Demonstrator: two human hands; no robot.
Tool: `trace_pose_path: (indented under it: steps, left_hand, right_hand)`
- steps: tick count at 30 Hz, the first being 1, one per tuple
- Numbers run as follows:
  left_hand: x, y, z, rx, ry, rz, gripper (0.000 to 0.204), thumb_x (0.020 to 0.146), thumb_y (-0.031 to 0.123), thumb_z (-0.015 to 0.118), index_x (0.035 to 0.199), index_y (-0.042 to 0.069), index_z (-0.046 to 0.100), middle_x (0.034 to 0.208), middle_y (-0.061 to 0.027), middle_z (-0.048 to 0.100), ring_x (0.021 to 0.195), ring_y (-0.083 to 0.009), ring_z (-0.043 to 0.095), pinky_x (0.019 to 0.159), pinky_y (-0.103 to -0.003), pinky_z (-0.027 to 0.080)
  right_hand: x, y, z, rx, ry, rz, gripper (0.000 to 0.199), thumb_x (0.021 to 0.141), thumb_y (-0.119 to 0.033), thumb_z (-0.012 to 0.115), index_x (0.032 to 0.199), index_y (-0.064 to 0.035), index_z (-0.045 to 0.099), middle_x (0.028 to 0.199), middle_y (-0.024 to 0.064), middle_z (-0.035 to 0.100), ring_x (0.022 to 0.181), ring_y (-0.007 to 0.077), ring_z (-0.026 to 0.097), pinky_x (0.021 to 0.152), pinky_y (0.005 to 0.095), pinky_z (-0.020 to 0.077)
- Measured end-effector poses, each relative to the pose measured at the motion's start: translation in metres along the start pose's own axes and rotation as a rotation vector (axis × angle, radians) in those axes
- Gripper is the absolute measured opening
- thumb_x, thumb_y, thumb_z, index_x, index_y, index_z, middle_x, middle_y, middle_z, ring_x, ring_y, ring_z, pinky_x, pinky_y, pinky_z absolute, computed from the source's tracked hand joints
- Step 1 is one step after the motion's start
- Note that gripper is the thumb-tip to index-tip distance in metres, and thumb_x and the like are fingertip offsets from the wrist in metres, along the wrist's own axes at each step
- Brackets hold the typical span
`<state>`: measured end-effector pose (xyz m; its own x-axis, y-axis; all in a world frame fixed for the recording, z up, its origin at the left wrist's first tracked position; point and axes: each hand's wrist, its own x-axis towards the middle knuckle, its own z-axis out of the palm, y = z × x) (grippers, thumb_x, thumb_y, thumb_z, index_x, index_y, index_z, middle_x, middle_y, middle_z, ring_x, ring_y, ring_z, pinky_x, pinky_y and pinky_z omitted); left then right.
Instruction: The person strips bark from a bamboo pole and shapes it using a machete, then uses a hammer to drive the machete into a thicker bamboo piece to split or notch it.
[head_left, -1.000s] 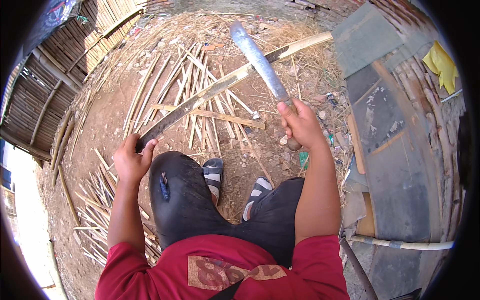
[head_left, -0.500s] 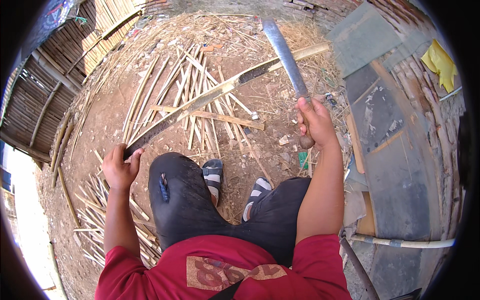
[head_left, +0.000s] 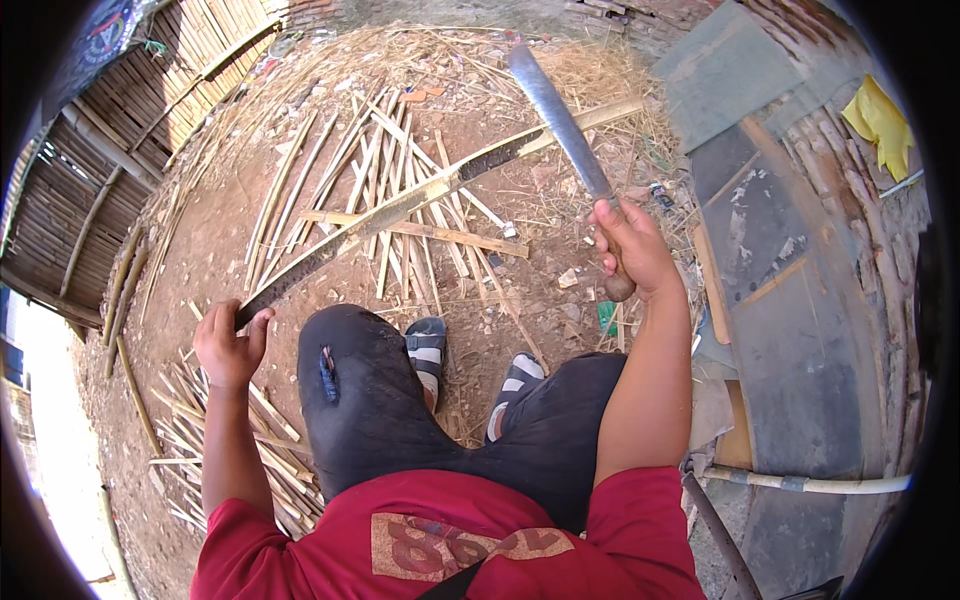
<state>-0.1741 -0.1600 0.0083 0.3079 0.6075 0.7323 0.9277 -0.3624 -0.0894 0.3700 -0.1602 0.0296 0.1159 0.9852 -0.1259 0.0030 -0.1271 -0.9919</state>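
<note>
My left hand (head_left: 230, 343) grips the near end of a long split bamboo piece (head_left: 398, 208), thumb on one side and fingers on the other. The bamboo slants up from my left knee toward the far right, pale along its edges with dark stretches on its face. Wrapped round the handle of a machete (head_left: 562, 122) is my right hand (head_left: 637, 245); the rounded butt of the handle shows below the fist. The broad steel blade points up and leftward, overlapping the bamboo's far part in this view. Whether the two touch cannot be made out.
Beyond my feet, bamboo strips (head_left: 385, 165) lie crossed on the dirt, with a flat slat (head_left: 460, 238) over them. A second heap of strips (head_left: 190, 440) is beside my left leg. Grey boards (head_left: 790, 350) and a yellow sheet (head_left: 880, 125) are at right; a bamboo wall (head_left: 110, 150) stands left.
My left hand has shifted slightly left and down, drawing the bamboo along its length toward me. The machete blade leans a little more to the left; my right hand has barely moved.
</note>
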Motion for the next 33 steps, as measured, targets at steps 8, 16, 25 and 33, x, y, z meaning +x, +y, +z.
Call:
trace_pose_path:
  steps: [8,16,25,33]
  left_hand:
    - [0.01,0.022,0.003,-0.059,-0.036,-0.043,0.041,0.081,0.039,0.086,0.091,0.004,0.065,0.074,-0.0115,0.064,0.064,-0.0327,0.064,0.058,-0.041,0.05]
    - [0.007,0.022,-0.006,-0.063,-0.07,-0.104,0.041,0.08,0.038,0.087,0.09,0.005,0.065,0.074,-0.0115,0.065,0.064,-0.0308,0.066,0.058,-0.04,0.05]
    - [0.025,0.045,-0.006,-0.207,-0.207,-0.231,0.04,0.087,0.039,0.081,0.091,0.001,0.067,0.071,-0.0153,0.064,0.061,-0.0329,0.062,0.059,-0.041,0.048]
    - [0.044,0.056,0.001,-0.448,-0.507,-0.523,0.049,0.086,0.045,0.082,0.085,-0.001,0.066,0.061,-0.0097,0.056,0.055,-0.0202,0.051,0.054,-0.037,0.043]
  right_hand:
    - [-0.002,0.001,0.038,-0.107,-0.174,0.038,0.041,0.101,-0.046,0.066,0.102,-0.0056,0.059,0.07,-0.0027,0.053,0.052,0.0047,0.046,0.046,0.0206,0.0378]
    - [-0.005,-0.006,0.028,-0.132,-0.136,0.023,0.038,0.101,-0.043,0.067,0.102,-0.0058,0.059,0.07,-0.0016,0.055,0.05,0.0051,0.047,0.045,0.0205,0.0378]
    - [-0.001,-0.001,0.062,-0.488,-0.177,-0.131,0.058,0.093,-0.045,0.076,0.124,0.0022,0.061,0.077,0.0067,0.064,0.064,0.0138,0.061,0.058,0.0312,0.0479]
    - [-0.007,0.002,0.084,-0.77,-0.035,-0.487,0.048,0.086,-0.04,0.08,0.119,-0.0075,0.065,0.089,0.0156,0.071,0.084,0.0355,0.071,0.073,0.0422,0.0541]
